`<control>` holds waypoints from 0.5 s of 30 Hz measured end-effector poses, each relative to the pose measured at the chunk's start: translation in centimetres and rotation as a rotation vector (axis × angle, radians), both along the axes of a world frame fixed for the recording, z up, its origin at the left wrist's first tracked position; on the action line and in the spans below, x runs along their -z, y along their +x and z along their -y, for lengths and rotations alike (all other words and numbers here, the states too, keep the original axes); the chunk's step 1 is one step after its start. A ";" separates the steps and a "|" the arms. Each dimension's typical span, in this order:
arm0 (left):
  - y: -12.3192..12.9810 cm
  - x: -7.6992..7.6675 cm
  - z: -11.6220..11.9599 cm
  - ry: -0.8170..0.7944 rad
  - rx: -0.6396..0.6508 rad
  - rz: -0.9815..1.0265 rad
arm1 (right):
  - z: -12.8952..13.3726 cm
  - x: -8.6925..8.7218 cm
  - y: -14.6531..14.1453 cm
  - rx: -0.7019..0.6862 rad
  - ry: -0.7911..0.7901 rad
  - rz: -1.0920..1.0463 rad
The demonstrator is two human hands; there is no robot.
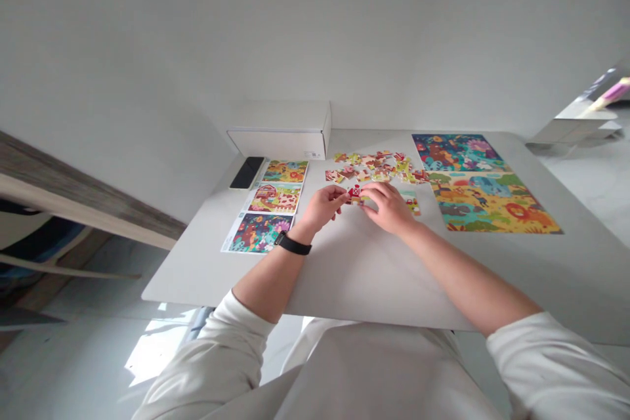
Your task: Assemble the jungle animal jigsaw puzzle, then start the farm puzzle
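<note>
Between my two hands is a red puzzle piece with a barn on it (355, 191). My left hand (323, 208), with a black band on its wrist, has its fingers closed at the left edge of the barn piece. My right hand (388, 208) pinches at the right side of the same piece. Just beyond my fingers lies a heap of loose puzzle pieces (378, 167). A section of green and light blue puzzle (410, 201) shows partly from behind my right hand.
A picture sheet (275, 198) lies at the left, beside a black phone (247, 172). Behind them stands a white box (278, 138). Two assembled puzzles, a dark blue one (460, 152) and a yellow one (492, 202), lie at the right on the table (364, 275).
</note>
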State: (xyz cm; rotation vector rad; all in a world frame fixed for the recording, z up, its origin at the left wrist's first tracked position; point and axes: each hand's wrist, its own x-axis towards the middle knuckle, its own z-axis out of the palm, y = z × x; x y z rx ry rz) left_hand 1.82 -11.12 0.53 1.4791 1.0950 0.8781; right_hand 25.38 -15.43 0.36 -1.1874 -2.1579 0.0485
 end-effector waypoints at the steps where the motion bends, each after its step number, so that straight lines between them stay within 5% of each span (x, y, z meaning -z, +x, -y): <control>1: -0.5 -0.1 -0.5 0.036 -0.019 -0.031 | -0.4 -0.3 -0.3 0.003 -0.011 0.003; 8: -4.8 -0.7 -3.4 0.352 -0.345 -0.362 | -3.3 -0.5 -4.1 0.018 -0.142 0.048; 15: -5.3 0.5 -3.0 0.512 -0.256 -0.624 | -3.2 1.9 -7.3 0.048 -0.280 0.156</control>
